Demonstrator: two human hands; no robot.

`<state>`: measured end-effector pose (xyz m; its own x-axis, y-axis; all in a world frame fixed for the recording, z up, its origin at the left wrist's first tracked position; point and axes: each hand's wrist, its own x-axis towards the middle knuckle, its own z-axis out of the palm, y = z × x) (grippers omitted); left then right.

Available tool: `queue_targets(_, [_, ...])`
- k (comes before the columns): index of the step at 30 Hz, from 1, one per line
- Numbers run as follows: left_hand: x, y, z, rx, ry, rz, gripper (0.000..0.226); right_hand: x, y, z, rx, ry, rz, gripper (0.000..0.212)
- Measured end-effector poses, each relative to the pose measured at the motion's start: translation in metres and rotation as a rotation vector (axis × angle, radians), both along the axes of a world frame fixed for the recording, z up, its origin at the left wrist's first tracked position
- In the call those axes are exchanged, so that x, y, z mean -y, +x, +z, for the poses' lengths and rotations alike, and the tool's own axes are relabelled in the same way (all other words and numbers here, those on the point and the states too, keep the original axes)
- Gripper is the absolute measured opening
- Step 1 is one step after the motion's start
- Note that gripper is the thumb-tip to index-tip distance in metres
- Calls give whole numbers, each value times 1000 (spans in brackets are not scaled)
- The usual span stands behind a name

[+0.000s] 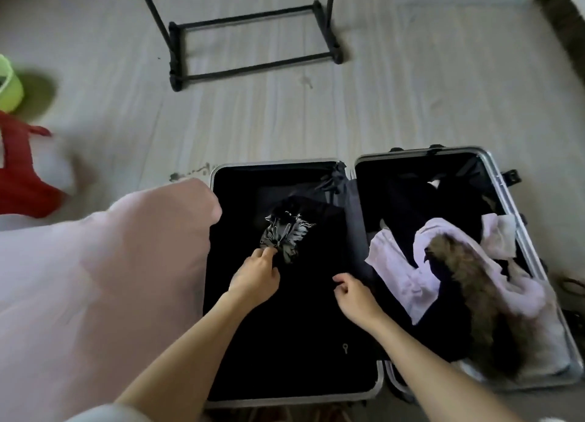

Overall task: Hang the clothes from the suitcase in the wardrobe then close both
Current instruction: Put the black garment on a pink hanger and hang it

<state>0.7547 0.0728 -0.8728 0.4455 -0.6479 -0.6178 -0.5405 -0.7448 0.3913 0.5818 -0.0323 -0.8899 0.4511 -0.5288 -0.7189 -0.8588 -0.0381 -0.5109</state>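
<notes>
Left hand point(254, 277) pinches the black garment point(286, 231); right hand point(356, 295), loosely curled, hovers beside it.

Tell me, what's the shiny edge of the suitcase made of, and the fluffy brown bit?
The suitcase frame looks like metal, maybe aluminium: silvery, smooth, with bright glints along it. The fluffy brown trim looks like fur, real or fake I cannot tell: long, shaggy, mottled hairs. It lies on a pale lilac garment that looks like soft cloth, since it folds and creases.

Metal-rimmed suitcase point(519, 206), furry-trimmed cloth garment point(468, 273)
</notes>
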Motion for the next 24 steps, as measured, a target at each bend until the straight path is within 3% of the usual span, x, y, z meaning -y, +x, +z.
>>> queue_targets(3, [14,15,-89,23,15,22,53,6,16,-85,-6,22,-19,36])
queue_targets(9, [61,43,-203,127,53,-38,84,19,20,-191,28,-1,-68,35])
queue_targets(11, [72,43,-229,106,111,-65,77,22,15,-206,20,7,-69,34])
queue_targets(13, [74,35,-241,99,86,-109,52,25,12,-210,11,8,-85,33])
queue_targets(15, [68,22,-237,83,-44,-40,32,25,10,-204,4,18,-122,34])
queue_targets(19, [62,-2,-181,-195,-250,388,21,23,12,-154,23,38,-140,44])
queue_targets(24, [55,-6,-71,-301,-393,380,9,11,23,-50,188,64,-111,95])
